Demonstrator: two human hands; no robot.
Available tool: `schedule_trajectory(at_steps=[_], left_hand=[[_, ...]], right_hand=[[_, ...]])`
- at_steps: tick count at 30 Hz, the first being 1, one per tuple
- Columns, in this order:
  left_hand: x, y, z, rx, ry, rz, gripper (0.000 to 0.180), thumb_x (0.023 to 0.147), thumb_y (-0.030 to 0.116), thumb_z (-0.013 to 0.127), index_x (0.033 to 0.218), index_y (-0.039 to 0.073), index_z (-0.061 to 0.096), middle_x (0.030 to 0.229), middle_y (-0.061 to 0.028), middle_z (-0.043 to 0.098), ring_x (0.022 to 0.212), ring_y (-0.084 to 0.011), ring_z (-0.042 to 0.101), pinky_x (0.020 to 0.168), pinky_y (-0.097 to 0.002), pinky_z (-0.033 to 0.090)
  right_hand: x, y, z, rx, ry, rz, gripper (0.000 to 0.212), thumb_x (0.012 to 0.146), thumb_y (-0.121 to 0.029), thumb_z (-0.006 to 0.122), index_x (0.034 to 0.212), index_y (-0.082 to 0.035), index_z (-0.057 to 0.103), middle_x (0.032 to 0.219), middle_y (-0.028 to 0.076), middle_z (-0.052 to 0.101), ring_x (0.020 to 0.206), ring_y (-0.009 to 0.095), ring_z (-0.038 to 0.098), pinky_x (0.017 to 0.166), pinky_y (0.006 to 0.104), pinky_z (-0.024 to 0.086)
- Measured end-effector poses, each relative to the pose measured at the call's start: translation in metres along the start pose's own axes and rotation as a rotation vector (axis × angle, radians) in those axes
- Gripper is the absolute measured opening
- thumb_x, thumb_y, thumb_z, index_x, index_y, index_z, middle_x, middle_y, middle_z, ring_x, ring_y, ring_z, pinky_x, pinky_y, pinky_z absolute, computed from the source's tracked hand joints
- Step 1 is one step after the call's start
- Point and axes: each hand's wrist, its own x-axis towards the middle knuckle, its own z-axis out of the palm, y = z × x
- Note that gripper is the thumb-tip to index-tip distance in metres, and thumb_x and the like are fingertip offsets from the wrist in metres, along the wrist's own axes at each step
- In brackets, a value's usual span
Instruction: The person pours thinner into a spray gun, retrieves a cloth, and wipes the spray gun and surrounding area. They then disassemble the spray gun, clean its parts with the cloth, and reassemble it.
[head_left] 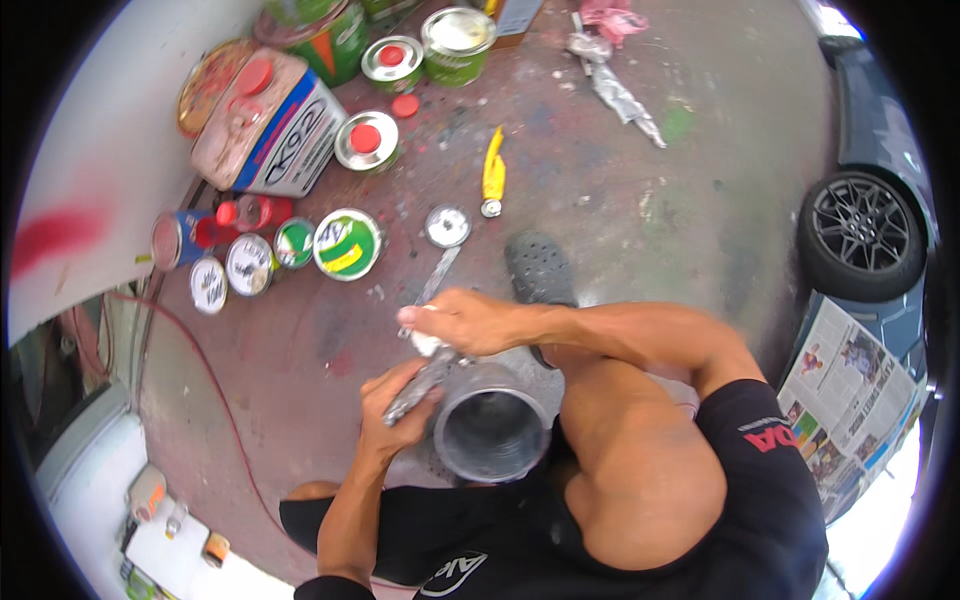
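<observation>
L hand (397, 398) closed round grey metal tool (418, 390), long axis diagonal, upper end toward R hand (465, 322). R hand closed on white item (425, 342) by that end; hands apart but near, item/tool contact unconfirmed. Open grey pot (493, 435) just right of L hand, nearer body than R. Flat strip (437, 278) beyond R thumb; can't tell if held.

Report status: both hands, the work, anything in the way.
Left hand gripping grey piece. Right hand closed over white piece. Open grey can close beside both hands.
</observation>
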Motion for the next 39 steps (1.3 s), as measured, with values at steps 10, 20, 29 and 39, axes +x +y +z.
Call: schedule_trajectory(at_steps=[10, 20, 29, 39], left_hand=[[-0.026, -0.036, -0.018, -0.006, 0.173, -0.12, 0.036, 0.092, 0.003, 0.078, 0.128, -0.005, 0.077, 0.109, -0.0142, 0.084, 0.094, -0.0228, 0.081, 0.085, -0.0346, 0.062], [-0.019, -0.054, -0.016, -0.007, 0.125, -0.136, 0.041, 0.088, 0.007, 0.079, 0.127, -0.007, 0.079, 0.108, -0.0137, 0.084, 0.095, -0.0171, 0.078, 0.085, -0.0351, 0.061], [-0.008, -0.03, -0.018, -0.003, 0.071, -0.195, 0.044, 0.09, 0.006, 0.077, 0.132, -0.008, 0.075, 0.114, -0.0158, 0.083, 0.102, -0.0193, 0.078, 0.096, -0.034, 0.058], [-0.002, -0.028, -0.015, -0.127, 0.105, -0.263, 0.039, 0.098, 0.005, 0.071, 0.134, -0.009, 0.073, 0.116, -0.0165, 0.082, 0.106, -0.0185, 0.076, 0.098, -0.0333, 0.057]], right_hand=[[0.029, -0.002, 0.019, -0.103, 0.132, -0.355, 0.051, 0.117, -0.047, 0.055, 0.102, -0.002, 0.072, 0.095, 0.002, 0.07, 0.089, 0.016, 0.063, 0.083, 0.0399, 0.054], [0.054, 0.03, 0.003, 0.334, -0.044, 0.187, 0.055, 0.117, -0.053, 0.046, 0.107, -0.006, 0.072, 0.096, 0.002, 0.071, 0.083, 0.015, 0.065, 0.074, 0.0413, 0.054], [0.015, 0.097, -0.112, -0.464, 1.052, 0.015, 0.04, 0.111, -0.033, 0.054, 0.123, 0.001, 0.071, 0.118, 0.029, 0.071, 0.107, 0.048, 0.07, 0.093, 0.0553, 0.056], [0.04, 0.12, -0.133, -0.362, 0.937, 0.071, 0.029, 0.095, -0.017, 0.071, 0.119, -0.002, 0.078, 0.111, 0.027, 0.078, 0.107, 0.046, 0.074, 0.094, 0.0525, 0.058]])
